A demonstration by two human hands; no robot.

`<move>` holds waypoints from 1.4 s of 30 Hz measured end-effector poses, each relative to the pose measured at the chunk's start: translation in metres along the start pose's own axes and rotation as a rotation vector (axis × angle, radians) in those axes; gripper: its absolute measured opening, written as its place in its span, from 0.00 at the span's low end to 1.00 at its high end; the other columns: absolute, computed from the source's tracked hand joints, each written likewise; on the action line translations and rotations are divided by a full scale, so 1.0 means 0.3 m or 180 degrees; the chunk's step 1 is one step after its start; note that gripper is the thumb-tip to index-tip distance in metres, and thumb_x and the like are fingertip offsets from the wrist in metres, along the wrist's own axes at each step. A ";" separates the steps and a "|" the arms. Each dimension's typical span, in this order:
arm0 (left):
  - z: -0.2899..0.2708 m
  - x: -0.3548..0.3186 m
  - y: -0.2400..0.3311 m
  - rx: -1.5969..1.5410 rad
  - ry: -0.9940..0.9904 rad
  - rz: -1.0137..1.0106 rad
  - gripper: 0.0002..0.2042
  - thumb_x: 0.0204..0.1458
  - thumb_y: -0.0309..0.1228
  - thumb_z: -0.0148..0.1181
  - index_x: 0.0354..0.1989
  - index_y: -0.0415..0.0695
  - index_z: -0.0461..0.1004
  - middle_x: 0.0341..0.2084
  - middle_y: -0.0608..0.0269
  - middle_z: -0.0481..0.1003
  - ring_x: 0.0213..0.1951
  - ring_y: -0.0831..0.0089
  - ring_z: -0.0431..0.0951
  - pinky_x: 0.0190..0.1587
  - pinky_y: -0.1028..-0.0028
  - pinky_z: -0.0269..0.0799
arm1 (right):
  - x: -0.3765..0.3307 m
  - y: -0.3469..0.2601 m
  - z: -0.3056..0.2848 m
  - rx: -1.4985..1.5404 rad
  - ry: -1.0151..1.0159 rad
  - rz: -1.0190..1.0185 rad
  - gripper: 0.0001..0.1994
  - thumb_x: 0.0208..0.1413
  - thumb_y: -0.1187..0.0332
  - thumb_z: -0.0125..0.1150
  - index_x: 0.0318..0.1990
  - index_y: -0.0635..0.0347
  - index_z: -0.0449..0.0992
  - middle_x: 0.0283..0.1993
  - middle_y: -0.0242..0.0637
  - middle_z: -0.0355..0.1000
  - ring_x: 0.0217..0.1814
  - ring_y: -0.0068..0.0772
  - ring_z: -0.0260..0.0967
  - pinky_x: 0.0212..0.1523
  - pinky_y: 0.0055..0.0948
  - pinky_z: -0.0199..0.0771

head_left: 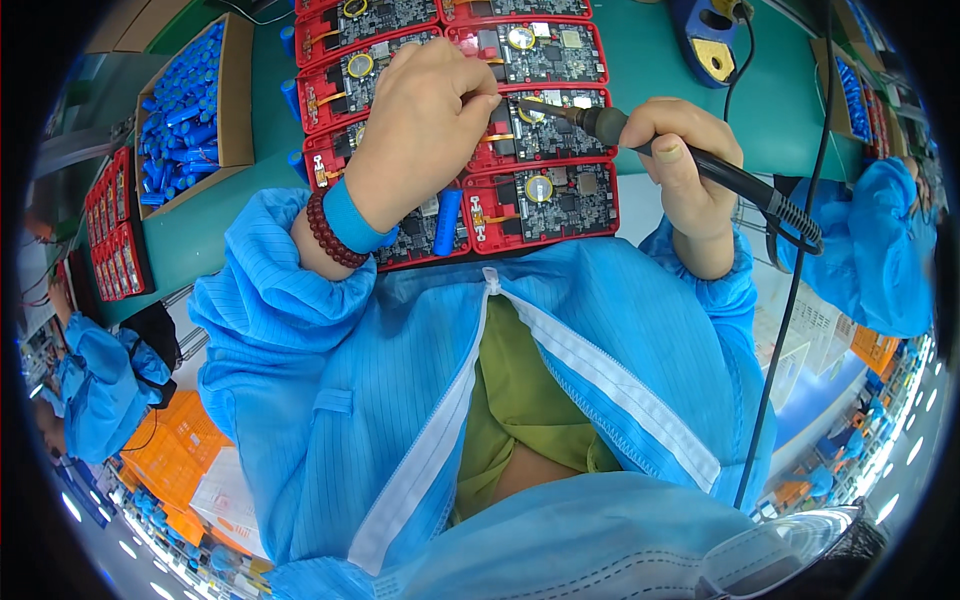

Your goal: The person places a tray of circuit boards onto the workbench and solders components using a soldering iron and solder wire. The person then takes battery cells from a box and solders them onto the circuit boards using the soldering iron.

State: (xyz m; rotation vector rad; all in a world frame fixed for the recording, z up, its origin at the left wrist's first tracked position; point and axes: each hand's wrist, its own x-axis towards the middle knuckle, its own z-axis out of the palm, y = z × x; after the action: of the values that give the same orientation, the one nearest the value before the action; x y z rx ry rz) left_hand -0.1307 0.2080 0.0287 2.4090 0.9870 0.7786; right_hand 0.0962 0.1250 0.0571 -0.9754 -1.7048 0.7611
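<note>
Left hand: our left hand sits in the upper middle of the frame, knuckles up, resting over the red boards; its fingertips are pinched together near the iron's tip, perhaps on a thin strand of solder, though the view is too small for us to be sure
Right hand: our right hand is right of centre in the upper part of the frame; its fingers are clamped around the soldering iron, held like a pen
Soldering iron: dark handle running from the right hand toward the upper middle; its metal tip points left and meets the work just beside the left fingertips; its black cord drops down the right side of the frame
Circuit boards: red-framed circuit boards lie in two columns on the green table, from the top edge down to our chest; the iron's tip is over the second board up in the right column
Blue cell: a blue cylindrical cell lies on the lowest left board, just below our left wrist
Wrist: a dark red bead bracelet and a blue band circle our left wrist
Surroundings: a cardboard box of blue cells stands at upper left; a blue iron stand at the top right; another person's blue sleeve at the right edge
</note>
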 end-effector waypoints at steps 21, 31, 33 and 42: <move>0.001 -0.006 0.004 0.0264 0.0005 0.0175 0.03 0.45 0.25 0.58 0.26 0.39 0.74 0.25 0.58 0.68 0.35 0.61 0.69 0.39 0.65 0.64 | -0.005 -0.005 0.000 -0.0007 0.0062 0.0012 0.10 0.57 0.66 0.53 0.32 0.65 0.75 0.27 0.36 0.72 0.26 0.23 0.65 0.27 0.21 0.63; 0.007 -0.007 0.007 0.0295 0.0099 0.0248 0.02 0.44 0.24 0.58 0.25 0.39 0.73 0.25 0.57 0.69 0.35 0.60 0.69 0.39 0.65 0.64 | 0.002 0.011 0.002 -0.0023 -0.0027 -0.0064 0.09 0.58 0.67 0.54 0.33 0.66 0.75 0.29 0.36 0.72 0.27 0.23 0.66 0.29 0.21 0.65; 0.009 -0.008 0.007 0.0287 0.0100 0.0270 0.02 0.43 0.24 0.58 0.25 0.39 0.73 0.25 0.57 0.69 0.34 0.59 0.69 0.39 0.65 0.64 | 0.000 0.010 0.003 -0.0017 -0.0023 -0.0040 0.09 0.58 0.67 0.54 0.33 0.65 0.75 0.29 0.36 0.73 0.28 0.23 0.66 0.29 0.21 0.65; 0.020 -0.009 0.010 0.0328 0.0191 0.0266 0.02 0.43 0.23 0.57 0.23 0.39 0.72 0.24 0.56 0.69 0.34 0.58 0.69 0.39 0.64 0.64 | -0.014 0.005 -0.001 0.0015 -0.0019 0.0068 0.09 0.57 0.67 0.54 0.33 0.66 0.75 0.29 0.36 0.72 0.27 0.22 0.65 0.28 0.20 0.64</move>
State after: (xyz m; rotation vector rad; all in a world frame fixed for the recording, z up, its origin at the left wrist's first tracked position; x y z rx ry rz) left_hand -0.1270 0.2031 0.0252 2.5426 0.9768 0.8535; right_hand 0.0976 0.1220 0.0541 -0.9905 -1.6993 0.7825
